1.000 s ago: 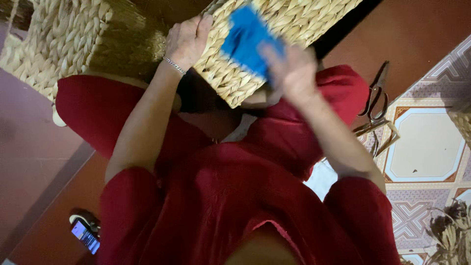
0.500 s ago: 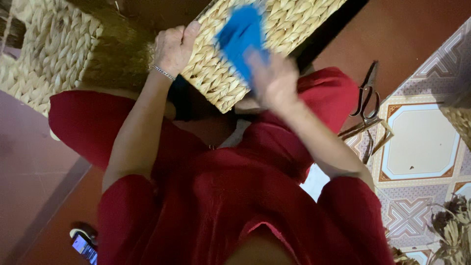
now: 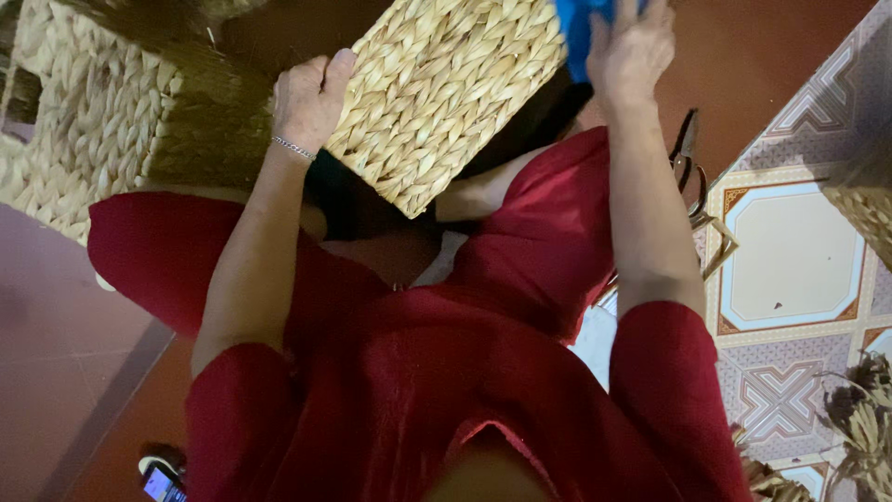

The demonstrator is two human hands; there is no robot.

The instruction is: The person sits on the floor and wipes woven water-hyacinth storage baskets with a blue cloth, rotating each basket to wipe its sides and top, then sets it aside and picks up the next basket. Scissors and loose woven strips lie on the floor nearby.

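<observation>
A rectangular basket woven of pale golden straw (image 3: 446, 93) sits tilted over the person's lap, one corner pointing down toward the red clothing, its upper part running out of the top of the head view. The left hand (image 3: 311, 98) is closed around the basket's left edge, fingers curled over the rim and thumb side against the weave — a thin silver bracelet (image 3: 294, 147) circles the wrist just below it. The right hand (image 3: 632, 46) lies at the basket's upper right corner with its fingers spread flat and pressed on a bright blue cloth-like piece (image 3: 578, 28), which shows only partly at the frame's top edge; whether the fingers pinch it or merely press it cannot be told. Beside the basket on the left stands a second, larger woven straw basket (image 3: 74, 121), touching or nearly touching the first. To the right, dark metal scissors (image 3: 686, 158) lie on the patterned tile floor (image 3: 799, 260), near the right forearm. A small phone with a lit screen (image 3: 160, 479) lies on the reddish floor at lower left, and dry straw strands (image 3: 859, 418) lie at the lower right corner.
</observation>
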